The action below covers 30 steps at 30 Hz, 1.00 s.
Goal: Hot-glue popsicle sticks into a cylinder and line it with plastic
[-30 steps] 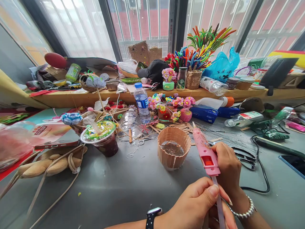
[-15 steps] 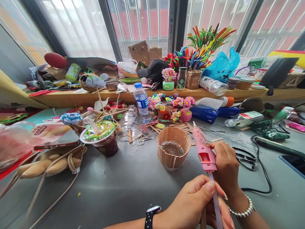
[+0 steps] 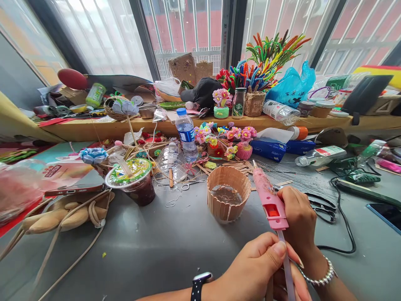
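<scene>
My right hand (image 3: 297, 217), with a silver bead bracelet at its wrist, is closed around the handle of a pink hot glue gun (image 3: 269, 202). The nozzle points up and away from me. A long translucent glue stick (image 3: 286, 263) runs out of the gun's rear end. My left hand (image 3: 258, 261) pinches that stick between thumb and fingers just behind the gun. Part of a thin brown strip shows below the left palm, mostly hidden. Left of the gun stands a round basket of wooden sticks (image 3: 229, 209) with a see-through bottom.
A lidded drink cup (image 3: 138, 194), a water bottle (image 3: 186, 133) and small scissors (image 3: 189, 184) lie or stand to the left. Black-handled pliers (image 3: 322, 209) and a black cable (image 3: 352, 234) are on the right. Craft flowers (image 3: 225, 140) and loose wooden sticks (image 3: 241, 167) sit behind the basket.
The glue gun has shifted slightly right and down, its rear end swinging right. My left hand has moved a little right along with the glue stick. The basket has stayed put.
</scene>
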### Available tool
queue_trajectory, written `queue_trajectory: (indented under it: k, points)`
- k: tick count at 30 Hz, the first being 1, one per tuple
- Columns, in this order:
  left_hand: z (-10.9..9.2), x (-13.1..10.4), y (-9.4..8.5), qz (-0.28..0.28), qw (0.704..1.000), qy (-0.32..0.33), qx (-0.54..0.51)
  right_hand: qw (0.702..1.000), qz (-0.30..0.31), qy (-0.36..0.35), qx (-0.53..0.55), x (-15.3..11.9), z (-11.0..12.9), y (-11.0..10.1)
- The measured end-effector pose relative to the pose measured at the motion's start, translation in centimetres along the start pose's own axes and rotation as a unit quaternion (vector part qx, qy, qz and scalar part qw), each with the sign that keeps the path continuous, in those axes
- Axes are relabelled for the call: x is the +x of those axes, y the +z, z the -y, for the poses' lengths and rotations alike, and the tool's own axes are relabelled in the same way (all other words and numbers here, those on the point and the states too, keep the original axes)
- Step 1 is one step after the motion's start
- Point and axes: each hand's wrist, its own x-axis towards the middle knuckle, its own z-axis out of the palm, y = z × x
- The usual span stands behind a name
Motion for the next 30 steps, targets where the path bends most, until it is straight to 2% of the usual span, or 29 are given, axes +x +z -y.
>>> queue_trajectory:
  k: [3, 5, 13, 20, 26, 30]
  points:
    - [-0.32, -0.17, 0.23, -0.031, 0.999, -0.008, 0.017, 1.000, -0.001, 0.000, -0.004, -0.06, -0.01, -0.01]
    - [-0.46, -0.17, 0.26, -0.030, 0.999, -0.010, 0.017, 1.000, -0.002, -0.003, -0.001, -0.08, -0.02, 0.06]
    - [-0.39, 0.24, 0.03, 0.042, 0.997, 0.023, -0.054, 1.000, 0.005, -0.008, 0.013, -0.07, 0.00, 0.36]
    - [-0.23, 0.16, -0.11, 0.017, 1.000, 0.005, -0.024, 1.000, 0.021, -0.005, -0.010, -0.06, -0.12, 0.24]
    - [-0.13, 0.15, -0.17, 0.019, 1.000, 0.012, -0.010, 1.000, 0.017, -0.005, 0.004, -0.20, -0.03, 0.16]
    - [-0.39, 0.00, -0.11, -0.003, 1.000, 0.007, -0.003, 1.000, 0.012, -0.012, 0.001, -0.17, -0.02, 0.29]
